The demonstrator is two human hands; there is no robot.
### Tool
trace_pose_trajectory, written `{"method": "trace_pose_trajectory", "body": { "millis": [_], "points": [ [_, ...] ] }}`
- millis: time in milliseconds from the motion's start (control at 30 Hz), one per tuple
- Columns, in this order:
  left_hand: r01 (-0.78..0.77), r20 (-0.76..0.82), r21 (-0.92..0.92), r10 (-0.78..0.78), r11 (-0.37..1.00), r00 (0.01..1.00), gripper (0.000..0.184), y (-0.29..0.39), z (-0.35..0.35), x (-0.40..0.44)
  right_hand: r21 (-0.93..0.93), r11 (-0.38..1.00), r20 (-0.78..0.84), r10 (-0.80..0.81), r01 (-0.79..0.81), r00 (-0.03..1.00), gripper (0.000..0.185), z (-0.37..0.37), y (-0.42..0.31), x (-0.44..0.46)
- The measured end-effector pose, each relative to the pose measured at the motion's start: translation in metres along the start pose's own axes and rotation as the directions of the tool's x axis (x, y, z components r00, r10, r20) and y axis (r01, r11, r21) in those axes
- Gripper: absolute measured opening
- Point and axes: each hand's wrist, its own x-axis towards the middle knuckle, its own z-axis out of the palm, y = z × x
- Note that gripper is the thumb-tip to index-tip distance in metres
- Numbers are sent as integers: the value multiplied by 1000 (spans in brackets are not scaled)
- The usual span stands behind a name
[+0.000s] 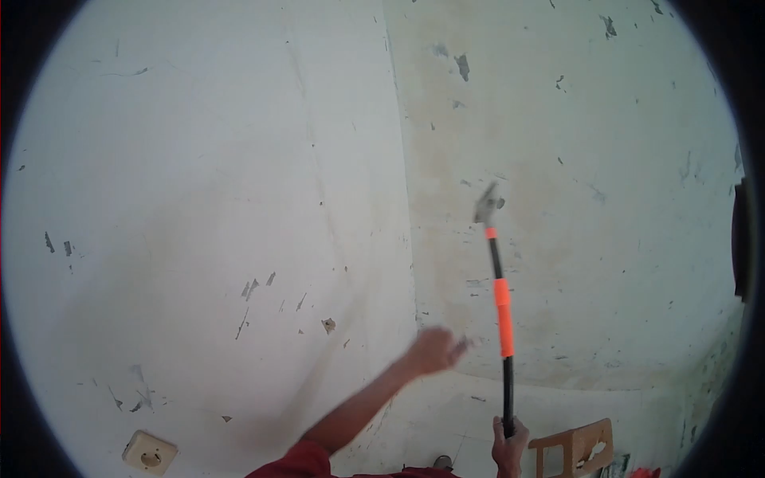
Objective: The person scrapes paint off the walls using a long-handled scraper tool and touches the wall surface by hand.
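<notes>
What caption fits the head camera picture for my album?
Right hand gripping a long black-and-orange tool before a scuffed wall.

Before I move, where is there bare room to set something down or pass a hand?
Set down: the floor between shoe and right hand looks bare. Pass a hand: along the left wall, between wall socket and left forearm. Crowded: lower right, with tool, stool and red item.

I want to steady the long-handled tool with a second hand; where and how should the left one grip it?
Probably the wide orange band on the handle, from the person's left, where the left hand is. The handle looks slim and runs nearly upright in view, so fingers could wrap across it, above the right hand and well below the grey head.
</notes>
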Motion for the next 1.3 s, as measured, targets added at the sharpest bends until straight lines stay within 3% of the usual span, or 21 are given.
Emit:
{"method": "trace_pose_trajectory", "body": {
  "millis": [33,67,133,167,200,233,267,300,367,400,467,567,700,867,1067,1300],
  "points": [
    [-181,-409,-91,129,979,903,45,-1,-40,7,3,1000,9,-3,3,1000,28,-2,10,4],
    [-40,-418,114,84,993,904,40,-39,-59,25,40,999,-30,-28,29,999,29,-5,19,6],
    [159,-618,388,129,908,776,37,-68,-150,57,65,996,-103,-56,63,993,33,-7,36,4],
    [203,-685,512,255,834,682,45,-81,-198,73,67,996,-89,-52,58,995,33,-7,50,3],
    [375,-672,509,85,775,736,62,-67,-254,83,112,994,-87,-3,13,996,34,-10,64,1],
    [414,-686,640,238,648,688,66,-76,-298,100,154,987,-86,48,-35,995,34,-12,76,-2],
    [334,-601,759,404,559,689,67,-88,-346,119,139,983,-82,132,-119,988,35,-15,81,-7],
    [415,-580,801,387,431,717,68,-82,-381,133,136,981,-79,146,-135,986,35,-16,90,-10],
    [544,-574,818,208,188,792,70,-71,-425,152,148,983,-66,119,-108,991,36,-21,113,-18],
    [531,-562,826,204,188,802,70,-69,-427,152,148,981,-62,135,-125,989,36,-20,116,-22],
    [439,-455,865,-12,-242,890,71,-70,-428,152,121,978,-100,180,-168,979,37,-20,119,-30],
    [372,-387,901,-25,-225,922,71,-115,-406,172,139,984,-89,127,-114,988,37,-25,131,-34],
    [309,-333,931,-106,-195,937,71,-135,-366,185,106,971,-101,224,-214,969,40,-36,110,-36],
    [229,-258,958,-164,-174,952,73,-157,-318,197,-34,992,-167,114,-122,979,37,-56,105,-35],
    [153,-158,987,-214,-41,964,75,-188,-256,193,-38,983,-137,172,-178,976,37,-71,113,-42],
    [51,-60,998,-282,-38,958,77,-209,-186,177,-56,982,-139,169,-178,976,40,-78,112,-47]
  ]
}}
